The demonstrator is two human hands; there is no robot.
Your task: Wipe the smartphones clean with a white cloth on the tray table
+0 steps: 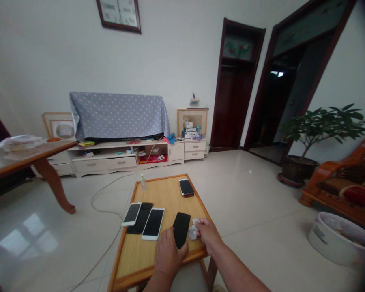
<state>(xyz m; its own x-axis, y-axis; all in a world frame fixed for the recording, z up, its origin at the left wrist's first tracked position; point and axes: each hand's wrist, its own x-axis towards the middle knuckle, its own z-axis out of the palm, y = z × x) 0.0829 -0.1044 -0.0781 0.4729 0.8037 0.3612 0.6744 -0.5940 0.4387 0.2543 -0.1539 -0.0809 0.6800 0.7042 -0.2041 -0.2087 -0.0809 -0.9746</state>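
Note:
My left hand (168,252) grips a black smartphone (181,229) by its lower end, tilted up above the small wooden table (167,194). Just right of it, my right hand (207,232) pinches a crumpled white tissue (194,229) between thumb and fingers. Left of the held phone lies a white phone with a dark screen (153,224). Beyond that, another white phone (132,214) partly covers a black phone (143,219). Near the far right corner, a white-framed phone (186,187) rests on a dark red one. A small clear bottle (143,182) stands at the far left corner.
A larger wooden table (61,147) stands at the left. A cable (101,210) runs over the tiled floor. Against the far wall is a low white cabinet (109,164). At right are a potted plant (299,164), a wooden sofa (337,172) and a white tub (331,247).

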